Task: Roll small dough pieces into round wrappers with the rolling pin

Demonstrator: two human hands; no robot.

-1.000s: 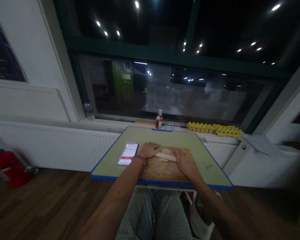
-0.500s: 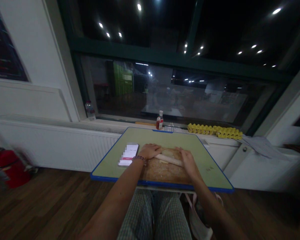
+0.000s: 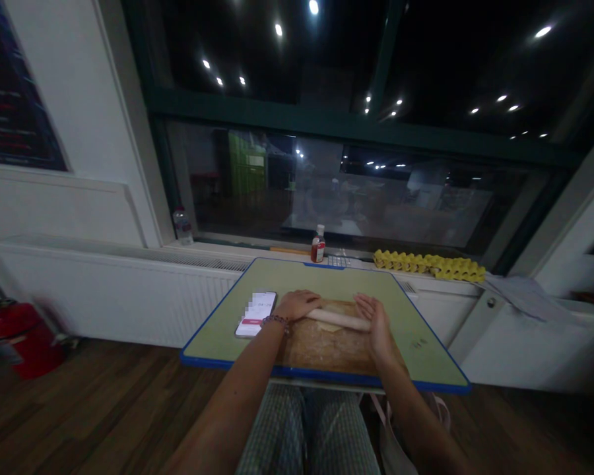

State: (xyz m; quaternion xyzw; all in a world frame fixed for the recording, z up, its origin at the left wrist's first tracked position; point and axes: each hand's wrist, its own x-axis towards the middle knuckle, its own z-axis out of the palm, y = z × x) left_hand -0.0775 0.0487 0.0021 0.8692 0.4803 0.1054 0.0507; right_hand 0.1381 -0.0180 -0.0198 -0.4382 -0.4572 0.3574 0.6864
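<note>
A pale rolling pin (image 3: pixel 339 319) lies crosswise on a brown wooden board (image 3: pixel 321 349) dusted with white flour. Under its middle is a flat piece of pale dough (image 3: pixel 329 326), partly covered. My left hand (image 3: pixel 299 305) curves over the pin's left end, which it hides; a beaded bracelet (image 3: pixel 276 320) circles that wrist. At the right end my right hand (image 3: pixel 377 323) is open, its palm against the pin and its fingers stretched forward, off the wood.
The board rests on a green, blue-edged table (image 3: pixel 218 330). A phone (image 3: pixel 256 315) lies left of my left hand. Along the sill stand a small red-labelled bottle (image 3: pixel 317 244), yellow egg-carton strips (image 3: pixel 428 265) and a water bottle (image 3: pixel 183 225). A radiator (image 3: pixel 129 290) runs below the window.
The fingers of my right hand have lifted off the board and turned inward, with the palm at the pin's end. My left hand stays on the pin. The view has tilted slightly up.
</note>
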